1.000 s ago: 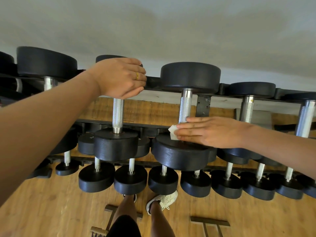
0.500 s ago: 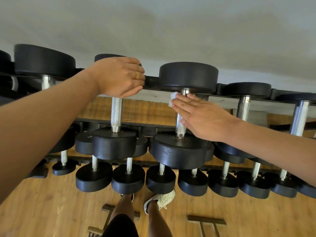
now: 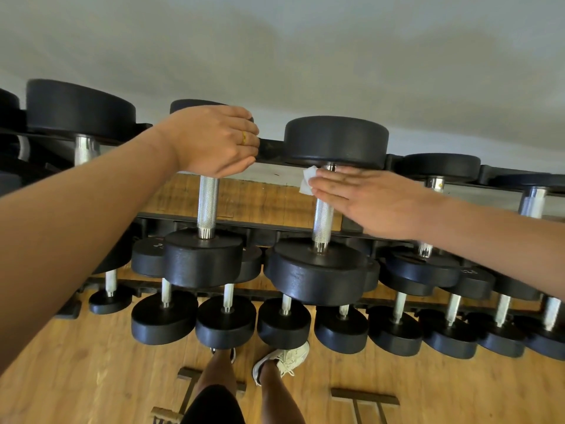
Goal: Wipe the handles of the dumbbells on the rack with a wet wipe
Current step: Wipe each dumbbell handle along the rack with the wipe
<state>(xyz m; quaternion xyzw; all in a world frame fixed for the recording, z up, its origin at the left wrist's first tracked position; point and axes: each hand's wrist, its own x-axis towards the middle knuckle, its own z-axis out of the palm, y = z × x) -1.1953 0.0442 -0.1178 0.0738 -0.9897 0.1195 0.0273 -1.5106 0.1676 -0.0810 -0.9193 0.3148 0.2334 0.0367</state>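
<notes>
Right fingers (image 3: 331, 186): straight and laid flat together, curled round nothing; I press them across the far end of the centre handle (image 3: 322, 223).
Wet wipe (image 3: 306, 179): small white fold pinned between my fingertips and the steel. One corner sticks out to the left, just under the far head.
Right hand (image 3: 379, 203): back of the hand up, reaching in from the right across the bar.
Centre handle: knurled steel, bare from below my fingers down to the near head.
Centre dumbbell (image 3: 336, 142): black round heads, lying on the top tier of the rack (image 3: 270, 148).
Left fingers (image 3: 241, 156): curled tight round the far end of the left handle (image 3: 208, 206).
Gold ring (image 3: 244, 137): on one left finger.
Left hand (image 3: 214, 142): gripping right up against the far head, which it mostly hides.
Left dumbbell (image 3: 203, 258): next slot to the left of the centre one, same tier, knurled bar bare below my grip.
Rack: black rails, more big dumbbells on either side.
Lower dumbbells (image 3: 224, 319): a row of smaller black ones, near heads toward me.
Wooden floor (image 3: 76, 377): plank floor under the rack.
White shoe (image 3: 284, 359): on my foot, on the floor below the lower row.
</notes>
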